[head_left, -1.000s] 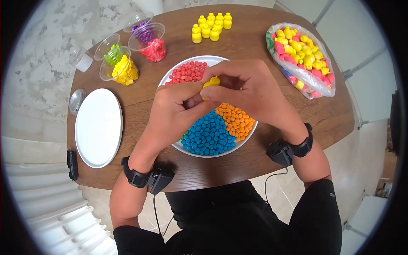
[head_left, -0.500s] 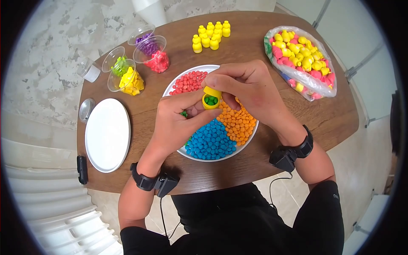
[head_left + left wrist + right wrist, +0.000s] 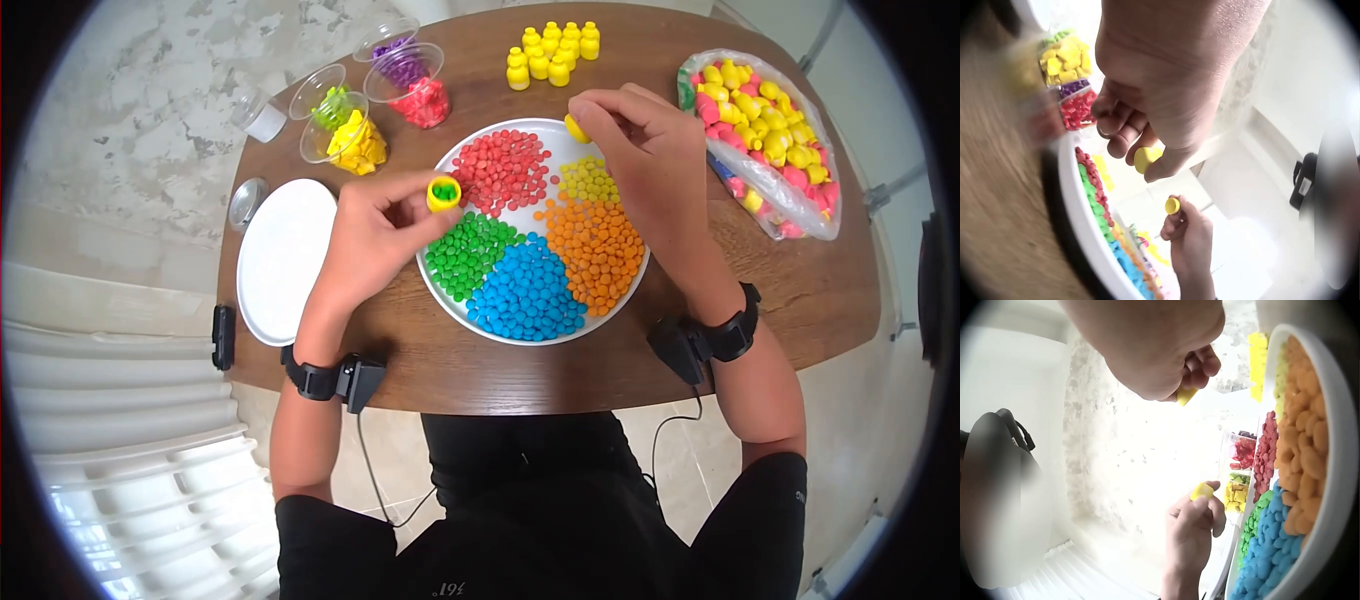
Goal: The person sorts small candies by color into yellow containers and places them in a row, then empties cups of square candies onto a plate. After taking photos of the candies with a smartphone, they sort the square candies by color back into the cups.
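Note:
In the head view the left hand [image 3: 375, 232] pinches a small yellow container [image 3: 443, 203], its mouth facing up with green candies inside, over the left rim of the round plate [image 3: 537, 341]. The right hand [image 3: 655, 165] holds a yellow cap [image 3: 576, 128] between thumb and fingers above the plate's upper right. Container and cap are apart. Beneath the hands, the plate bears red [image 3: 505, 168], green [image 3: 467, 252], blue [image 3: 528, 290], orange [image 3: 597, 250] and light yellow candies [image 3: 588, 180] in separate groups. In the left wrist view the container [image 3: 1147, 160] sits between thumb and fingers.
Yellow bottles [image 3: 540, 64] stand at the back. Clear cups of yellow [image 3: 357, 145], green, red [image 3: 421, 103] and purple pieces stand at the back left. An empty white plate [image 3: 285, 262] lies left; a bag of pink and yellow pieces [image 3: 765, 130] lies right.
The hands have moved apart, the left one leftward with the container and the right one rightward with the cap. The cap has come off, and the candies on the plate are more visible.

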Available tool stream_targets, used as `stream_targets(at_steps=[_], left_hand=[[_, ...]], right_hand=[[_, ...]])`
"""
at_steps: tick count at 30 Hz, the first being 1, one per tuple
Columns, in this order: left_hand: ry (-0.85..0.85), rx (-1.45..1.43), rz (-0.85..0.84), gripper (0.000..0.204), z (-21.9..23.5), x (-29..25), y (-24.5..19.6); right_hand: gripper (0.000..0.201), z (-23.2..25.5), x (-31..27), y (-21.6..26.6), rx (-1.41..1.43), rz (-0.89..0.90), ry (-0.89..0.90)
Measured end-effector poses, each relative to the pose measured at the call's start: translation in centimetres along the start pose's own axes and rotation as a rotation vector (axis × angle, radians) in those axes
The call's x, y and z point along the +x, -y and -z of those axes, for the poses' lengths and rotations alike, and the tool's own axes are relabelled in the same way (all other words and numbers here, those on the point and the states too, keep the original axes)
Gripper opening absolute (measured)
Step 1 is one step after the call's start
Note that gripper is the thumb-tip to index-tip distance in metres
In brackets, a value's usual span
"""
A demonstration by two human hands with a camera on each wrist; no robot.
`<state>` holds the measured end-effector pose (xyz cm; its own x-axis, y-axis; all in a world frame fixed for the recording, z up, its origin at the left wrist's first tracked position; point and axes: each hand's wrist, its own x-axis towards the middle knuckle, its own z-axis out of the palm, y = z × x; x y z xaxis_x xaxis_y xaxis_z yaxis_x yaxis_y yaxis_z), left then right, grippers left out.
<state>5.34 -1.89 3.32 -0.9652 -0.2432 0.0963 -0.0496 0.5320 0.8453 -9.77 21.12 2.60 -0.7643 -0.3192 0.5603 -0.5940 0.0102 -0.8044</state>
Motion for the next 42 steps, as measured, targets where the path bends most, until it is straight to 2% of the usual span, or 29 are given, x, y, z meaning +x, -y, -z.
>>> stream_targets(at_steps=[1,2,5,6,8,9,10,12,18,22,23,24,25,26,27,28,30,31,36,39,40,42], left_hand=[[0.051,0.134,0.030,0.027,0.6,-0.6,0.0],[0.049,0.146,0.038,0.027,1.1,-1.0,-0.2],[0.108,0.661,-0.073,0.029,2.0,-1.4,-1.5],[0.108,0.669,-0.065,0.029,2.1,-1.3,-1.9],[0.126,0.899,-0.379,0.028,2.0,-1.0,-2.7],[0.150,1.019,-0.429,0.023,1.8,-0.8,-3.0],[0.155,1.026,-0.431,0.023,1.6,-0.7,-3.2],[0.214,1.230,-0.553,0.020,1.1,-0.3,-3.5],[0.254,1.480,-0.626,0.020,0.7,-0.1,-4.1],[0.251,1.492,-0.668,0.020,0.9,0.2,-5.6],[0.210,1.331,-0.655,0.021,1.0,0.4,-6.1],[0.170,1.170,-0.643,0.022,1.0,0.6,-6.4],[0.168,1.173,-0.652,0.022,0.8,0.8,-6.4],[0.120,0.971,-0.535,0.024,0.4,1.0,-6.3],[0.074,0.766,-0.421,0.026,-0.1,1.3,-6.1],[0.072,0.761,-0.437,0.026,-0.6,1.6,-5.6],[0.041,0.384,-0.228,0.025,-1.9,2.4,-4.7],[0.052,0.322,-0.189,0.024,-2.4,2.6,-4.7],[0.035,0.247,-0.209,0.020,-3.6,3.8,-3.8],[0.003,0.267,-0.263,0.018,-3.9,3.6,-3.3],[-0.004,0.253,-0.262,0.018,-3.9,3.4,-3.3],[-0.026,0.260,-0.332,0.017,-3.7,2.8,-3.3]], right_hand=[[0.017,-0.1,-0.1,0.0,-0.018,0.039,0.001],[0.017,-0.2,-0.3,0.1,-0.003,0.035,0.000],[0.015,-0.5,-0.8,0.3,0.005,0.059,0.023],[0.015,-0.5,-1.0,0.2,-0.032,0.065,0.060],[0.015,-0.7,-1.2,0.2,-0.059,0.070,0.094],[0.014,-0.9,-1.4,0.3,-0.057,0.102,0.105],[0.013,-0.9,-1.4,0.3,-0.057,0.133,0.115],[0.013,-1.2,-1.6,0.3,-0.050,0.156,0.095],[0.012,-1.7,-2.0,0.2,-0.056,0.202,0.067],[0.013,-2.0,-2.2,0.4,-0.019,0.120,0.095],[0.013,-2.0,-2.2,0.5,-0.019,0.121,0.092],[0.014,-1.9,-2.2,0.5,0.061,0.050,0.148],[0.016,-1.9,-2.1,0.5,0.139,-0.019,0.201],[0.016,-2.0,-2.1,0.6,0.135,-0.014,0.192],[0.016,-2.2,-2.1,0.5,0.281,-0.104,0.217],[0.017,-2.4,-2.1,0.4,0.423,-0.193,0.243],[0.017,-2.5,-2.0,0.2,0.478,-0.221,0.269],[0.017,-2.4,-2.0,0.1,0.549,-0.261,0.304],[0.015,-1.6,-1.6,0.4,0.375,-0.220,0.350],[0.013,-1.1,-1.4,1.0,0.157,-0.072,0.363],[0.013,-1.1,-1.4,1.0,0.145,-0.072,0.374],[0.012,-1.4,-1.6,1.1,0.098,0.055,0.374]])
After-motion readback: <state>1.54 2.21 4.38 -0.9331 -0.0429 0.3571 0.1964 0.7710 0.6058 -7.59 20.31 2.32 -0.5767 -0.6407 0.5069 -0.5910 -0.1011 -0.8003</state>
